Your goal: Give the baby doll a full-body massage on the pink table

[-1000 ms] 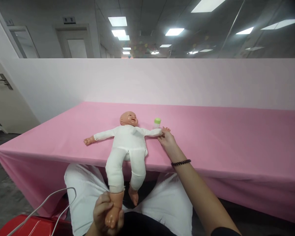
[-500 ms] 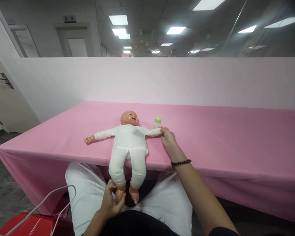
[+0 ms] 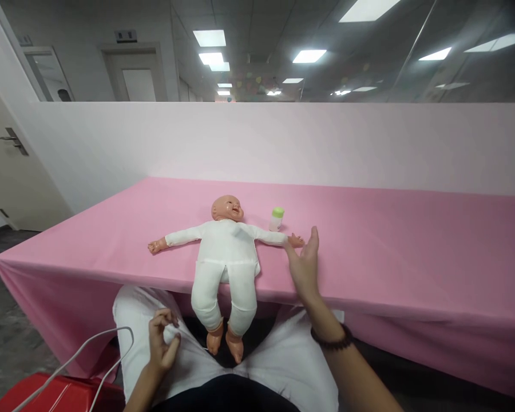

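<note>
Near the centre of the frame, a little to the left, the doll [image 3: 228, 246] lay on its back on the table [image 3: 390, 246], with its lower legs past the front edge. Judging from this pose, the laying out of the limbs seemed done: both arms were stretched sideways and the legs were side by side. What was left, if anything, could not be read with certainty; only the feet were without the table under them.

Its long axis ran almost straight up and down the frame, head towards the top, feet towards the bottom, and the face was turned to the right.

Right of centre, the right hand [image 3: 304, 268] was open at the doll's wrist, thumb and fingers wide apart; whether a fingertip touched the sleeve, I could not tell. At the lower left, the left hand [image 3: 163, 341] had loosely bent fingers, apparently pinching nothing. A bottle [image 3: 277, 220] stood upright just beyond the outstretched arm.
</note>
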{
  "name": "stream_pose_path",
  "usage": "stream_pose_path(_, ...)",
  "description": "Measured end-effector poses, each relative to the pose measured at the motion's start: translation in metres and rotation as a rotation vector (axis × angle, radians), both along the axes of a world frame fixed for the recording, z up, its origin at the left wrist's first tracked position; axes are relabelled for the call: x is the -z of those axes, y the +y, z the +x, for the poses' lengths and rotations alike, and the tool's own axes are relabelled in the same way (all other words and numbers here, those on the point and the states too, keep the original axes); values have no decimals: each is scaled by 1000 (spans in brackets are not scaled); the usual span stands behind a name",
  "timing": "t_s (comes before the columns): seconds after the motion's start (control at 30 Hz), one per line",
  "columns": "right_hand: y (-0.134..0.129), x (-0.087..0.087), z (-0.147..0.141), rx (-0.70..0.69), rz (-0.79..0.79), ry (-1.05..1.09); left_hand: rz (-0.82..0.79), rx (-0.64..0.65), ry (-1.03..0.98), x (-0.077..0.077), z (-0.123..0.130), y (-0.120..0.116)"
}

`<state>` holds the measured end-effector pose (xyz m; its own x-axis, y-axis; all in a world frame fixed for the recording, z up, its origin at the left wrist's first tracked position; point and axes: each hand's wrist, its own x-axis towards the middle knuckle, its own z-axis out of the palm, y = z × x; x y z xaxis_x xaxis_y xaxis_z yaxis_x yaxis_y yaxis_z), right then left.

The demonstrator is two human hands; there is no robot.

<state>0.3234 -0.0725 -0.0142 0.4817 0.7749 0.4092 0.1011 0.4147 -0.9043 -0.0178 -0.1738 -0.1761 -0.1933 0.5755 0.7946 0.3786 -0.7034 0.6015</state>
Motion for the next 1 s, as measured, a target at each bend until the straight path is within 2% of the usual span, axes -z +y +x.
stream_pose_path(0.03,-21,5,-11,48,59,-52,42,-47,38,-9,-8,3)
stream_pose_path(0.1,-62,23,-35,36,190,-153,137,-146,103,-31,-21,10)
stream_pose_path(0.2,-114,70,-66,66,332,-260,277,-290,200,-76,-32,29)
stream_pose_path(0.23,-127,87,-73,53,335,-287,271,-394,224,-93,-34,37)
stream_pose_path(0.3,-143,119,-83,-1,243,-281,111,-639,283,-126,-37,53)
stream_pose_path(0.33,-147,131,-87,-23,177,-274,-53,-708,319,-140,-38,62)
stream_pose_path(0.43,-147,154,-94,-107,-48,-226,-510,-759,421,-167,-44,83)
stream_pose_path(0.53,-138,163,-99,-288,-167,-145,-806,-679,504,-171,-48,97)
stream_pose_path(0.6,-132,164,-100,-407,-173,-62,-850,-653,562,-167,-49,101)
stream_pose_path(0.67,-129,162,-99,-433,-167,17,-838,-662,598,-163,-50,101)
stream_pose_path(0.73,-130,158,-95,-334,-157,52,-825,-657,592,-161,-53,100)
stream_pose_path(0.8,-136,152,-89,-176,-135,43,-812,-611,525,-161,-57,100)
stream_pose_path(0.9,-146,139,-75,55,-67,-3,-739,-442,216,-162,-56,101)
stream_pose_path(1.0,-151,118,-61,208,108,-48,-497,-194,-140,-164,-41,107)
